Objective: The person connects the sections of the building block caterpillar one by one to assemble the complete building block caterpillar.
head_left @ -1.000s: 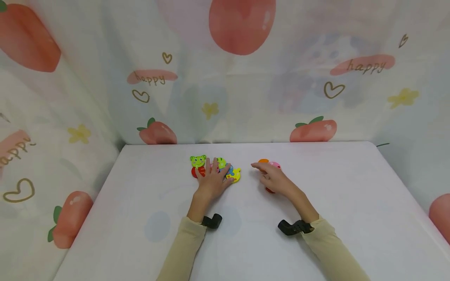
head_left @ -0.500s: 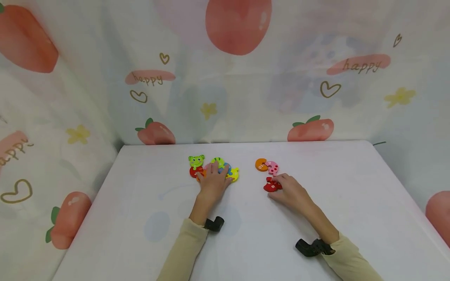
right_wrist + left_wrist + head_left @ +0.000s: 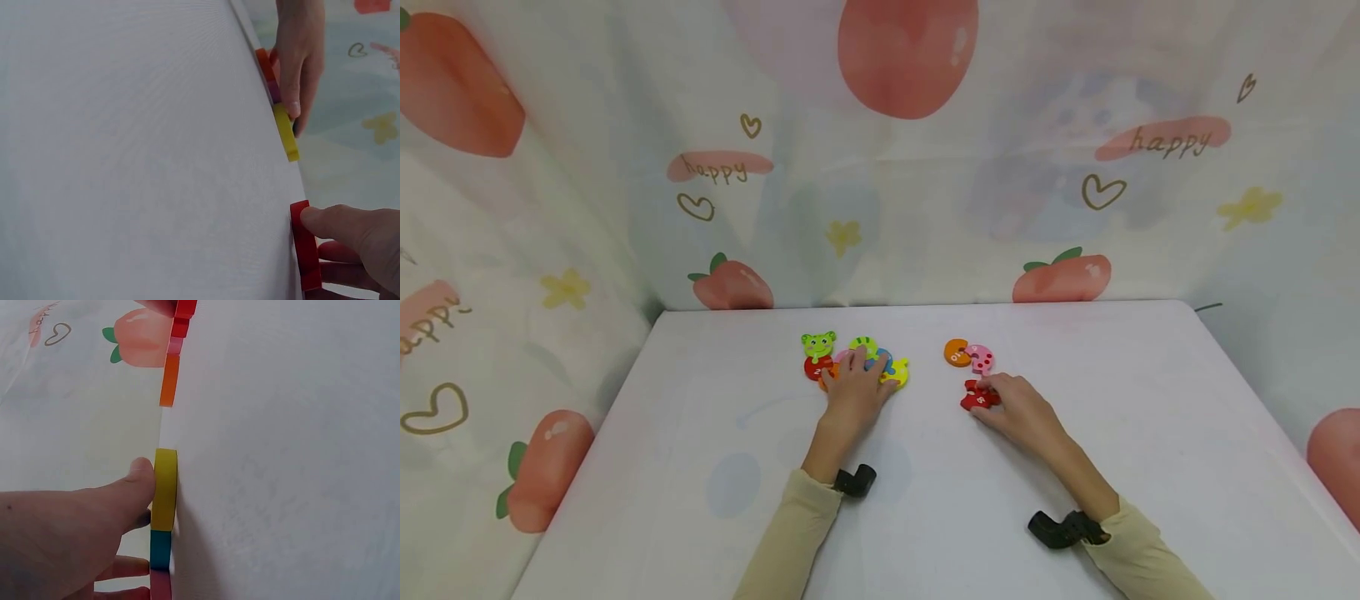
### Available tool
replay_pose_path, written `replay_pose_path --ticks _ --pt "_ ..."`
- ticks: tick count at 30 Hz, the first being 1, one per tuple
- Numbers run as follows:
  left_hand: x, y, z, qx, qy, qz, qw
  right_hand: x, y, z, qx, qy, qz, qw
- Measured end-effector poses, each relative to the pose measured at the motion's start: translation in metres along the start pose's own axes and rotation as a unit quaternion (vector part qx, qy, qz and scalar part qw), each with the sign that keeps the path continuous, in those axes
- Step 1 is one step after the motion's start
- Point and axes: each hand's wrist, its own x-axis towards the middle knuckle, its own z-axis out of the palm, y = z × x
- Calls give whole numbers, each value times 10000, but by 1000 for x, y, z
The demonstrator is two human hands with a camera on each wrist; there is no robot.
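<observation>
My left hand point(image 3: 853, 392) lies with fingers spread over a joined row of colourful puzzle pieces. The row has a green animal-face piece point(image 3: 818, 345) at its left end and a yellow piece point(image 3: 895, 375) at its right; the hand hides part of the middle. In the left wrist view the thumb touches the yellow piece's edge point(image 3: 165, 487). My right hand point(image 3: 1022, 412) pinches a red puzzle piece point(image 3: 977, 396) flat on the table, thumb on its near side. The right wrist view shows the thumb against that red piece's edge point(image 3: 305, 244).
Just behind the right hand, an orange piece point(image 3: 957, 352) and a pink spotted piece point(image 3: 981, 358) lie joined. The white table point(image 3: 940, 517) ends at a patterned cloth backdrop point(image 3: 925, 208); more cloth hangs at both sides.
My right hand has drawn back toward the right, uncovering the orange and pink pieces, and has taken hold of the red piece, which has turned slightly. The left hand has shifted only a little.
</observation>
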Motion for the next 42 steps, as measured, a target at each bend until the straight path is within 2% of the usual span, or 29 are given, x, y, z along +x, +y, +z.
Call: replay_pose_path --ticks 13,23,36,42 --pt "0 1 1 5 121 -29 9999 -1 0 2 -42 -9 -67 10000" --pt "1 2 0 155 99 -38 9998 -1 0 2 44 87 -151 9998" --pt "0 1 -1 123 120 9 9999 -1 1 2 90 82 -166 9998" --pt "0 -1 0 35 30 24 10000 -1 1 3 59 87 -134 9999"
